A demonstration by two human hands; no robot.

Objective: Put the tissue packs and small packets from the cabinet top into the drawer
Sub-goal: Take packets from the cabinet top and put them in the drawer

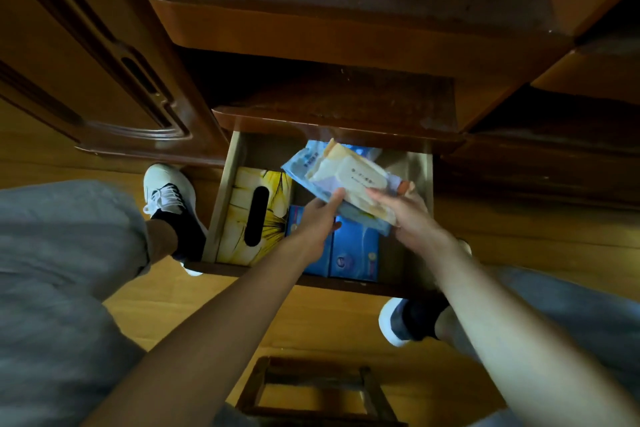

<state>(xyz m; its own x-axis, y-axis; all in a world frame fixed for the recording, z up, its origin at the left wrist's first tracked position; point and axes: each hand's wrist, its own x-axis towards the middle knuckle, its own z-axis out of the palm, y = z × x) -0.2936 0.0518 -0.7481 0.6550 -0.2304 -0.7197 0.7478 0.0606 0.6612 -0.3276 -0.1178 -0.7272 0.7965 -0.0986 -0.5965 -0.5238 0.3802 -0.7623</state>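
Blue and cream tissue packs [346, 180], gripped by left hand [320, 215] and right hand [408, 215], hover over the part-filled drawer [228, 184], not yet released.

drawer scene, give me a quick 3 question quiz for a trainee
1. True or false: the yellow tissue box lies at the left side of the open drawer.
2. Which hands hold the soft packs above the drawer? A) left hand only B) right hand only C) both
3. Fill in: the packs lying flat under the hands, beside the yellow box, are ____ in colour.

Key: 1 true; 2 C; 3 blue
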